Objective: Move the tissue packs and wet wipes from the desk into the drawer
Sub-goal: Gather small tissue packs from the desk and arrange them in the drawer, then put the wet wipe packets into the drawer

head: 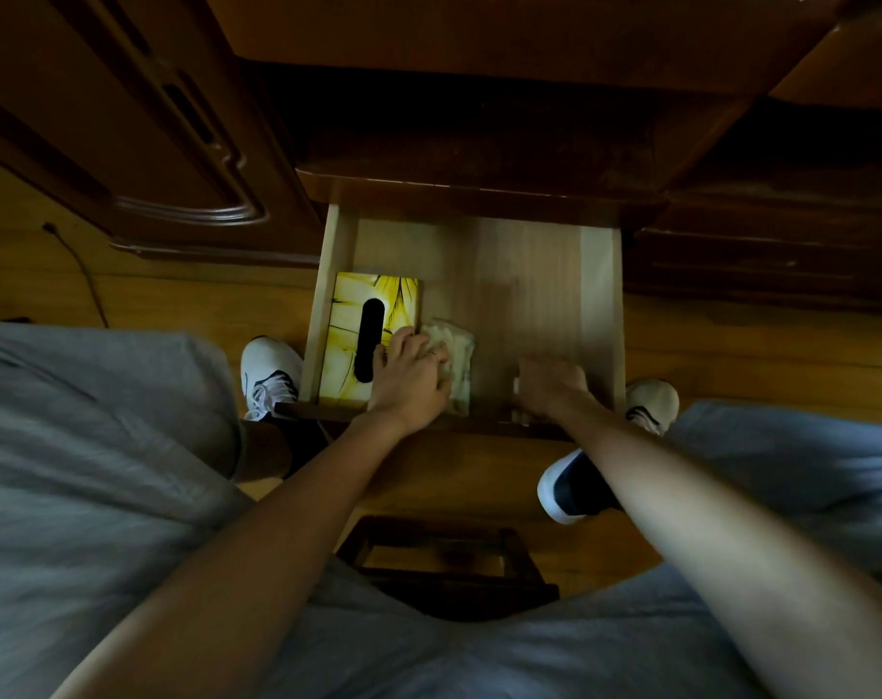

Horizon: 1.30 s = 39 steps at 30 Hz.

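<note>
A light wooden drawer (600,295) stands pulled out below the dark desk. A yellow tissue box (351,315) with a black oval slot lies flat in its left part. Right beside the box lies a pale soft tissue pack (459,348), and my left hand (408,375) rests on it with fingers curled around its left side. My right hand (550,383) is blurred, low in the drawer's near right part by the front panel, covering a small whitish item (517,388) that is mostly hidden. Whether it grips that item I cannot tell.
The drawer's dark front panel (308,410) runs under both wrists. A dark cabinet door (141,123) stands at the left, a black cable (83,274) lies on the wooden floor. My white shoes (270,375) flank the drawer and a dark stool (444,562) sits between my knees.
</note>
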Each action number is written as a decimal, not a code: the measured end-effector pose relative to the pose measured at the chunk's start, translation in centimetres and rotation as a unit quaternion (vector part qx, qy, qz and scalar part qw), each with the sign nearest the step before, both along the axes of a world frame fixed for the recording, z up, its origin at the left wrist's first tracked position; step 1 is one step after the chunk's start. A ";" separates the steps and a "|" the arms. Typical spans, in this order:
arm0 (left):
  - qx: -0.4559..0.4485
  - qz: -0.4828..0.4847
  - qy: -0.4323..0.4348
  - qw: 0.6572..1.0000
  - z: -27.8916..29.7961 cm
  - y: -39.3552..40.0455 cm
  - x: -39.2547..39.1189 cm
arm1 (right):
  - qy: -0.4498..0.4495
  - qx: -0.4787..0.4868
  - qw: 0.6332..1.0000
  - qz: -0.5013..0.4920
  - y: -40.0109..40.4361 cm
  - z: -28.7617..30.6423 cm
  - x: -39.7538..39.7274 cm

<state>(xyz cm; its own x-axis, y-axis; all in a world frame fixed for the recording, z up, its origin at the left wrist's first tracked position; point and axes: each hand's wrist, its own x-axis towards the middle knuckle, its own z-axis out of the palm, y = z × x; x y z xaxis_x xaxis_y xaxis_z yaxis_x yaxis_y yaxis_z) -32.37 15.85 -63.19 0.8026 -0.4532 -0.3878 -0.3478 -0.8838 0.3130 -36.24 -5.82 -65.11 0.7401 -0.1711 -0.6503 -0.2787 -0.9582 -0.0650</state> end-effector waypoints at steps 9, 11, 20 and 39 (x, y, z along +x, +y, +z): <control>0.029 -0.026 -0.020 0.999 0.0 0.4 0.2 | 0.023 -0.016 0.999 -0.026 0.5 0.1 0.2; 0.032 -0.031 -0.007 0.999 0.4 0.4 0.4 | 0.030 0.000 0.999 -0.017 0.4 0.9 0.2; -0.027 -0.050 -0.076 0.996 12.1 0.3 5.7 | -0.268 0.039 0.962 0.026 -1.2 16.9 4.7; -0.096 -0.079 -0.521 0.845 46.8 -7.2 24.6 | -0.505 -0.219 0.831 0.084 -7.7 48.7 18.0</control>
<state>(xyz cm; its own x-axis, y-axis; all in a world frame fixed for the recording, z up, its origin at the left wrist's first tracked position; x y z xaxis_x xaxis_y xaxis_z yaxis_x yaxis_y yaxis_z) -7.74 8.70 -16.43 0.5861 -0.5614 0.5842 -0.6324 -0.7677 -0.1033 -18.29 -13.53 -16.43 0.9079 -0.0669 0.4138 -0.1543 -0.9712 0.1816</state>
